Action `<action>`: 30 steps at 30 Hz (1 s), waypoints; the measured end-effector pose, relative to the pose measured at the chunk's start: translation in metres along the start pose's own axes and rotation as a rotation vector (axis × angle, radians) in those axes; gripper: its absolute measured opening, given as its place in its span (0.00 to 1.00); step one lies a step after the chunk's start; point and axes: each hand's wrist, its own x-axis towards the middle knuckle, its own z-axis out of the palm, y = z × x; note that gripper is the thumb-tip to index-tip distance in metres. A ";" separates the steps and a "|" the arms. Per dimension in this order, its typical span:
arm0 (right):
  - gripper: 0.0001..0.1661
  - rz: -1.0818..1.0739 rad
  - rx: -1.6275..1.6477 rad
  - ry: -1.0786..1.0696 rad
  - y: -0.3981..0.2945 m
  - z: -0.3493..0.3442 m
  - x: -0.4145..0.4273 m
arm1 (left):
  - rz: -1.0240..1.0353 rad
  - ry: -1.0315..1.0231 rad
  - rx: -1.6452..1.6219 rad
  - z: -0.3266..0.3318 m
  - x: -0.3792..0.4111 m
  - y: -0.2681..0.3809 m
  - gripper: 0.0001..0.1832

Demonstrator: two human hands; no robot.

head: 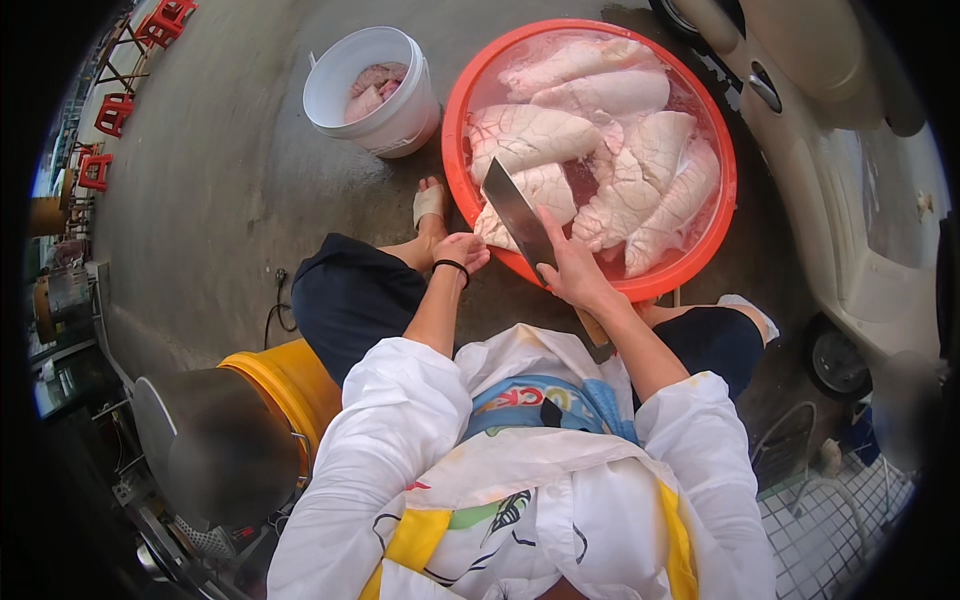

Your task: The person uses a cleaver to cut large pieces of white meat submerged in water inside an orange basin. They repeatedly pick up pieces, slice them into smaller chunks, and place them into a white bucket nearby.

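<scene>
A red plastic tub in front of me holds several pale, veined pieces of raw offal in pinkish water. My right hand grips a cleaver, its index finger stretched along the broad blade. The cleaver's wooden handle extends back below the hand. Under the blade, one pale piece reaches over the tub's near left rim. At that piece's lower left corner, the curled fingers of my left hand hold its edge. The blade hides part of this piece.
A white plastic bucket with pinkish meat inside stands beyond my bare foot. To the right is a cream motor scooter close to the tub. A yellow bucket and a large metal pot stand at lower left. Red stools are farther off.
</scene>
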 end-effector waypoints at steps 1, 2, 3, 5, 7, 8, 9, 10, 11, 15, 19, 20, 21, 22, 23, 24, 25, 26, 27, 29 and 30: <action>0.48 0.034 0.007 -0.040 -0.004 0.006 -0.006 | -0.027 0.003 0.022 -0.005 0.002 -0.001 0.08; 0.43 0.057 -0.080 -0.064 -0.005 0.013 -0.007 | -0.029 -0.013 0.004 -0.008 0.004 -0.003 0.08; 0.38 0.082 -0.170 -0.088 -0.003 0.020 -0.008 | -0.033 -0.033 -0.014 -0.008 0.005 -0.003 0.09; 0.32 0.011 -0.211 -0.087 0.008 0.031 -0.014 | -0.048 -0.037 -0.043 -0.010 0.005 -0.004 0.09; 0.27 -0.047 -0.249 -0.099 0.005 0.031 -0.015 | -0.062 -0.002 -0.066 -0.012 0.006 -0.003 0.09; 0.26 -0.065 -0.268 -0.112 0.001 0.030 -0.015 | -0.072 0.019 -0.083 -0.013 0.006 -0.003 0.09; 0.25 -0.082 -0.288 -0.120 -0.002 0.027 -0.015 | -0.080 0.035 -0.097 -0.011 0.007 -0.003 0.09; 0.24 -0.091 -0.300 -0.141 -0.002 0.028 -0.015 | -0.088 0.052 -0.112 -0.010 0.008 -0.002 0.10; 0.24 -0.100 -0.312 -0.162 -0.001 0.028 -0.014 | -0.080 0.073 -0.090 -0.008 0.008 -0.002 0.10; 0.22 -0.071 -0.365 -0.212 -0.001 0.033 -0.013 | -0.045 0.161 -0.054 -0.002 0.011 -0.005 0.09; 0.19 -0.021 -0.380 -0.230 -0.010 0.034 -0.011 | -0.016 0.192 -0.035 -0.004 0.024 -0.011 0.07; 0.18 -0.011 -0.388 -0.232 -0.012 0.035 -0.013 | -0.021 0.199 -0.007 -0.003 0.026 -0.013 0.06; 0.17 -0.005 -0.394 -0.233 -0.014 0.036 -0.013 | -0.024 0.208 0.022 -0.003 0.027 -0.014 0.04; 0.16 0.002 -0.390 -0.227 -0.012 0.039 -0.011 | -0.027 0.216 0.050 -0.002 0.028 -0.015 0.03; 0.16 0.008 -0.386 -0.222 -0.009 0.044 -0.010 | -0.026 0.209 0.053 -0.002 0.029 -0.016 0.03; 0.15 0.018 -0.382 -0.215 -0.008 0.047 -0.009 | -0.026 0.200 0.058 -0.001 0.029 -0.016 0.03; 0.15 0.020 -0.386 -0.230 -0.009 0.049 -0.005 | -0.026 0.191 0.062 0.000 0.029 -0.016 0.04; 0.15 0.022 -0.389 -0.245 -0.009 0.051 0.002 | -0.029 0.185 0.059 0.000 0.029 -0.015 0.04; 0.15 0.022 -0.387 -0.261 -0.009 0.055 0.009 | -0.031 0.184 0.059 0.000 0.027 -0.013 0.05; 0.14 0.028 -0.376 -0.245 -0.010 0.061 0.026 | -0.023 0.179 0.052 -0.001 0.028 -0.012 0.06; 0.14 0.030 -0.372 -0.236 -0.012 0.063 0.033 | -0.010 0.173 0.044 0.000 0.029 -0.011 0.07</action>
